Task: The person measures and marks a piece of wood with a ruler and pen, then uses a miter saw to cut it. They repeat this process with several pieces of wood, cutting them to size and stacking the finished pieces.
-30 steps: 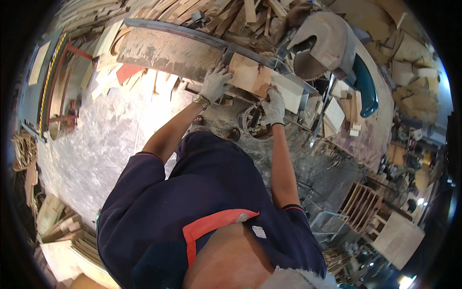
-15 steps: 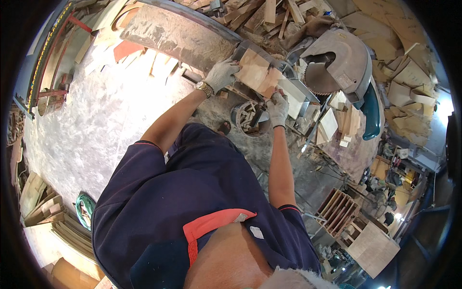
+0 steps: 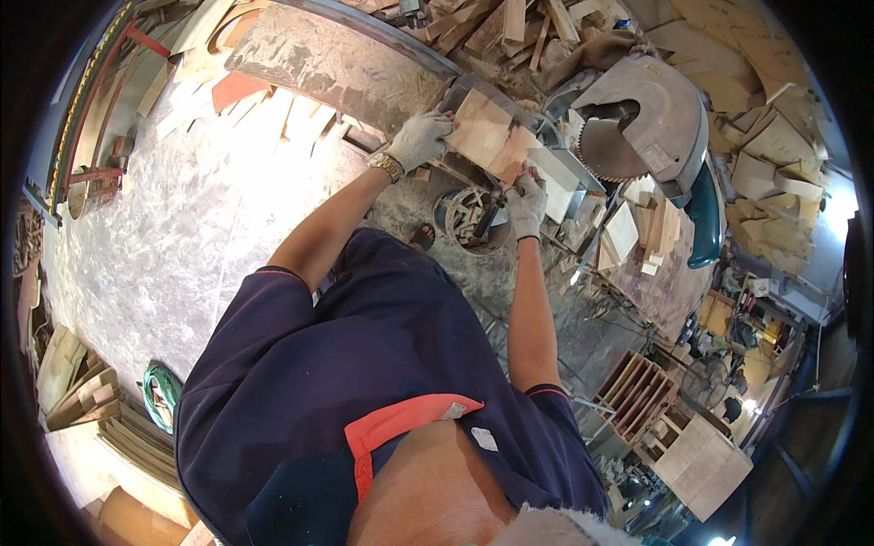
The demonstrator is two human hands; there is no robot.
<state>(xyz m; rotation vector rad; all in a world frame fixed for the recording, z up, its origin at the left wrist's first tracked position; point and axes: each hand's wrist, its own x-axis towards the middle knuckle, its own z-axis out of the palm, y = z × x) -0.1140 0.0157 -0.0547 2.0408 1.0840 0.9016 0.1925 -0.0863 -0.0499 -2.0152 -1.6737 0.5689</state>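
A flat, pale wooden board (image 3: 489, 135) lies against the metal fence of a miter saw (image 3: 651, 127), to the left of its toothed round blade. My left hand (image 3: 421, 141), in a whitish work glove, grips the board's left edge. At the board's near right corner my right hand (image 3: 526, 202), gloved with bare fingertips, pinches the edge. The saw head is raised, and a gap separates the blade from the board. Parts of both hands' fingers are hidden by the board and the gloves.
Below the board stands a round bucket (image 3: 473, 221) of wood offcuts. Cut wood pieces (image 3: 654, 232) lie right of the saw table. A dusty plank bench (image 3: 337, 68) extends to the left. Scrap wood (image 3: 492, 27) is heaped behind, and a slatted wooden rack (image 3: 635, 396) stands at the lower right.
Both hands keep hold of the board in nearly the same place. Only a slight shift of the whole view shows.
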